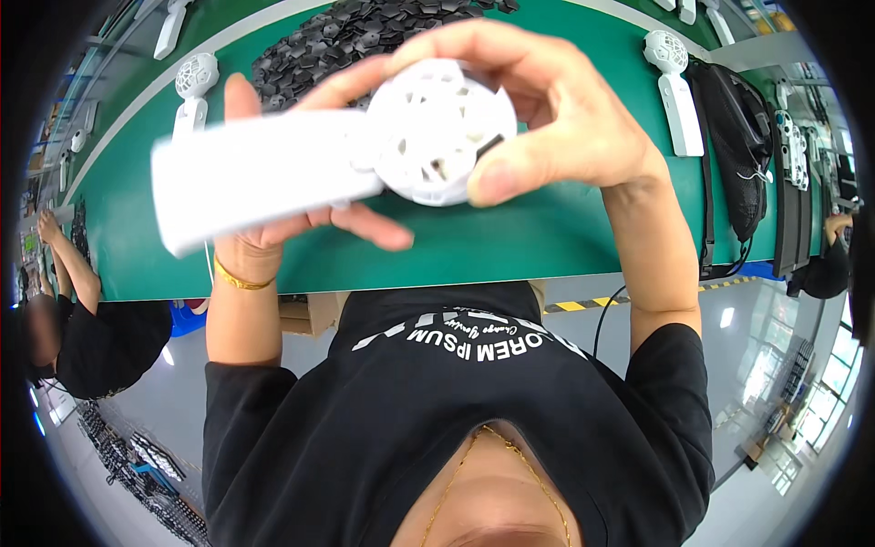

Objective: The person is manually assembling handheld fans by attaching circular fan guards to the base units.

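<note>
Pinching w/ R hand (565, 118): thumb pressed at lower-R rim, fingers curled over top edge of the round lattice head (442, 123) of a white handheld unit (337, 155); small dark strip (489, 146) right by the thumb tip. Unit's held up over the grn table (510, 242), approx. 11 o'clock from mid-view, head pointing to 3, blurry plain handle (260, 169) to 9. L hand (273, 239) is behind the handle, thumb showing above, fingers spread out below; palm's hidden, so can't tell if it's gripping tight or just propping. Gold bracelet (241, 281) on L wrist. Other stuff, same clock: big heap of flat blk pieces (346, 46) btwn 11 & 12, on the table; similar white unit lying at 10 (193, 77), another at 2 (679, 114), w/ a blk bag (740, 155) just beside it, mesh side up. Co-worker in blk top (109, 346) btwn 8 & 9, forearms toward the table; blk/yellow floor tape (592, 304) approx. 4, past the table edge.
</note>
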### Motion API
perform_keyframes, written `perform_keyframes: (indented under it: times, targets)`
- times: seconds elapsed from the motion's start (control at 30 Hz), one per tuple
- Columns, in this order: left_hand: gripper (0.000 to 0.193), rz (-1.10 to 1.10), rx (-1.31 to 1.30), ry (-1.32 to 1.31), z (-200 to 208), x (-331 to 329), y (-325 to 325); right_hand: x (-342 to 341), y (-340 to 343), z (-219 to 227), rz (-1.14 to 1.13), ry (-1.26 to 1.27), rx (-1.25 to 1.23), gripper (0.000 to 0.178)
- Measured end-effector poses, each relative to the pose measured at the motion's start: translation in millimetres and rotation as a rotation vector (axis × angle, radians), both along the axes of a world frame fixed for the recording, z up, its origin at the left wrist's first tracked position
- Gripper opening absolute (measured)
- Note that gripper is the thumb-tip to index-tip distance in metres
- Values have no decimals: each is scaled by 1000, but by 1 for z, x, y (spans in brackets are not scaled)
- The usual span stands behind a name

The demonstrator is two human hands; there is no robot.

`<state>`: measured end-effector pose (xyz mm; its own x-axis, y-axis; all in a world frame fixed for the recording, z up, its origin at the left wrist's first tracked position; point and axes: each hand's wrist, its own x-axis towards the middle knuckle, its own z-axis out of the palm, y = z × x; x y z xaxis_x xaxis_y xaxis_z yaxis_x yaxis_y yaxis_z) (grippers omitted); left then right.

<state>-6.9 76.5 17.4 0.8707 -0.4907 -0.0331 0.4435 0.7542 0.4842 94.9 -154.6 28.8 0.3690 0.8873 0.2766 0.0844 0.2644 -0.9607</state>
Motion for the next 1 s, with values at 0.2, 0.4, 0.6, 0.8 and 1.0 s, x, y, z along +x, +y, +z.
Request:
perform_keyframes:
  times: [0.2, 0.4, 0.6, 0.8, 1.0]
  targets:
    - [69, 23, 59, -1, -36, -32, -16, -4, 5, -12, -84, 100, -291, 40]
    - [64, 177, -175, 104, -39, -42, -6, -20, -10, -51, -458, -445, -491, 16]
    - [51, 435, -99, 333, -41, -46, -18, -41, -12, -76, -574, -761, -497, 15]
    - [41, 259, -168, 352, -50, -43, -11, -40, -9, -78, -585, -777, -506, 14]
    - [34, 366, 53, 319, -51, -36, -22, -30, -10, -57, -554, -187, -720, 14]
